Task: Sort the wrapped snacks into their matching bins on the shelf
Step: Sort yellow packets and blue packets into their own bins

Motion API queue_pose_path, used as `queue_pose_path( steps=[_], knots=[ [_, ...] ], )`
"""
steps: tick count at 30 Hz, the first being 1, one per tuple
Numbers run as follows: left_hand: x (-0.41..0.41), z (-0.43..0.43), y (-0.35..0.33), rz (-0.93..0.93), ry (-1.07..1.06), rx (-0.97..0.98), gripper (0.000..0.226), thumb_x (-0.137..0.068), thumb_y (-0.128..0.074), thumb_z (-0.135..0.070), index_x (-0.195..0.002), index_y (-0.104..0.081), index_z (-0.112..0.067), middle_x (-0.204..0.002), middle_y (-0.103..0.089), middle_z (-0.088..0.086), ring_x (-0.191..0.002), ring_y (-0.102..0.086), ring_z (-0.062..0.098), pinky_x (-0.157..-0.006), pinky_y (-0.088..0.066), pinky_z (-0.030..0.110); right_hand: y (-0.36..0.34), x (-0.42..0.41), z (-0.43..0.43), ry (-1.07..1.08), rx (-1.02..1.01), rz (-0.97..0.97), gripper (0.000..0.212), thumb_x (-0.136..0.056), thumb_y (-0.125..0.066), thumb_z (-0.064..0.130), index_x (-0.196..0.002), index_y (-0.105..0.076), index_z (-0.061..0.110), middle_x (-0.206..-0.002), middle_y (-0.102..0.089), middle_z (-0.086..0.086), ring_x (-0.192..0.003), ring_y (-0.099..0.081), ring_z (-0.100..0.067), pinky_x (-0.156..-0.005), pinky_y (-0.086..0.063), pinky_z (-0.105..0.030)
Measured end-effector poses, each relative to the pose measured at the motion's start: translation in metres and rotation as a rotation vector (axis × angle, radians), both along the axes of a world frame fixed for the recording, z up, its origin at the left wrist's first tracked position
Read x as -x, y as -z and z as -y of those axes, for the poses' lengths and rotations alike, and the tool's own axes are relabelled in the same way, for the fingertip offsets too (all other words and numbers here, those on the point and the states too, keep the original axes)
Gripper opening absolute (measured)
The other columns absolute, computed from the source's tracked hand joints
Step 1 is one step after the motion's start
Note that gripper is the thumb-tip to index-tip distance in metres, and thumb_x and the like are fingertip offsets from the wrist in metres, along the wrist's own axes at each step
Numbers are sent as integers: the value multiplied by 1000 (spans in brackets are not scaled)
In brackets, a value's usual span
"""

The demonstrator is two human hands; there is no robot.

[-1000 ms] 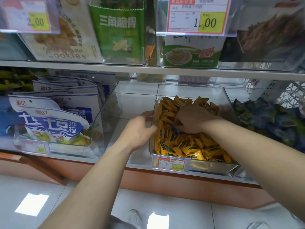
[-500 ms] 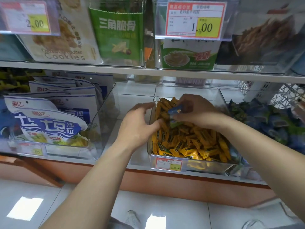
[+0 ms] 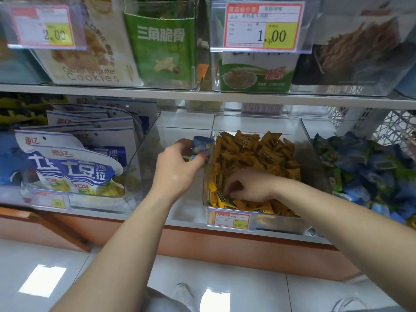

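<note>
A clear bin (image 3: pixel 256 119) on the lower shelf is heaped with orange wrapped snacks (image 3: pixel 254 152). My left hand (image 3: pixel 177 170) hovers just left of that bin's wall, gripping a blue wrapped snack (image 3: pixel 202 147) and what looks like another small one under the thumb. My right hand (image 3: pixel 249 185) is dug into the front of the orange pile with its fingers curled; whether they pinch a wrapper is hidden. To the right, a second clear bin (image 3: pixel 306 129) holds blue and green wrapped snacks (image 3: pixel 369 163).
A clear bin (image 3: pixel 144 154) of blue-and-white bags (image 3: pixel 67 167) stands on the left. Between it and the orange bin is a gap of bare shelf. The upper shelf (image 3: pixel 202 95) carries cookie and snack boxes and price tags. White floor tiles and a shoe lie below.
The blue snack has passed from my right hand into my left, which now holds it beside the bin. My right hand has dropped to the front of the orange pile.
</note>
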State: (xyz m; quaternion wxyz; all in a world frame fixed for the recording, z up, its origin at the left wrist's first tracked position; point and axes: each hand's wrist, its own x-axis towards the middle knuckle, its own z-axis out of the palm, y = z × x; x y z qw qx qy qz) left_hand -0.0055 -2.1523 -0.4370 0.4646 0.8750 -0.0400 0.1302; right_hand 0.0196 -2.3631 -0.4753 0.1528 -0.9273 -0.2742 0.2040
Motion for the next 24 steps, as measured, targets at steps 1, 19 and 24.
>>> queue_pose_path(
  steps=[1,19,24],
  knots=[
    [0,0,1,-3,12,3,17,-84,-71,-31,-100,-65,-32,-91,-70,-14,-88,-65,3,-81,-54,31,1,-4,1,-33,62,43,21,-93,-64,28,-113,-72,29,-110,-66,16,-105,-58,-7,-85,-45,-17],
    [0,1,0,-62,3,43,26,-84,-72,-34,-108,-67,-27,-93,-68,-15,-91,-63,1,-72,-45,14,6,-20,-9,-77,136,-35,11,-84,-73,36,-92,-67,31,-89,-61,14,-87,-58,-12,-77,-52,-32],
    [1,3,-5,-38,14,77,19,-84,-72,-32,-101,-65,-32,-93,-68,-19,-90,-62,-3,-81,-55,34,-13,-7,11,69,-5,5,21,-77,-80,39,-85,-64,29,-90,-63,12,-83,-59,-9,-67,-49,-27]
  ],
)
